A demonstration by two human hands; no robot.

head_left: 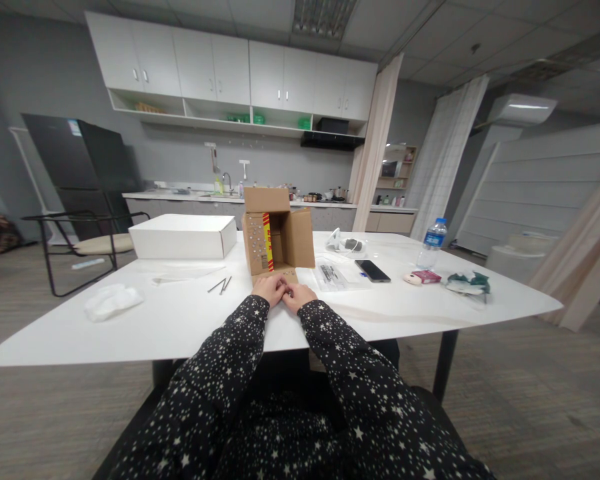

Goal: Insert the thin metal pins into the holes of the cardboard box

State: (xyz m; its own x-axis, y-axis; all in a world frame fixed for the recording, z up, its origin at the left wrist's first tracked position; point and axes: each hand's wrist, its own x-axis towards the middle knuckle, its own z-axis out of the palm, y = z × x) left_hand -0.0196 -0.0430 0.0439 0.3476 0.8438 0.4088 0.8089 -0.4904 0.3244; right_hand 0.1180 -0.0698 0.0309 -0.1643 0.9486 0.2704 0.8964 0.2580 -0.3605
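left hand (270, 289): resting on the surface (190, 320) right at the box's front flap, knuckles up, fingers curled in. Looks like they're on something tiny, but it's too small to tell what, or whether it's actually pinched.
right hand (298, 295): just beside the left, touching it, fingers bunched the same way. Can't tell if it's gripping anything either.
box (279, 233): brown cardboard, lying on its side with the open end facing the person, top flap standing up, bottom flap flat on the surface under the fingertips. Yellow and red strip on the left flap, plus rows of little dots.
sleeves: dark with white stars, both forearms on the surface edge.
white box (183, 236): closed, left of the cardboard one, near it.
nails (221, 285): a few thin metal bits lying loose, left of the hands.
phone (373, 270): flat, screen dark, off to the right.
bottle (432, 243): upright, further right.
plastic bags (333, 275): clear, between box and phone.
white cloth (112, 301): far left, well apart.
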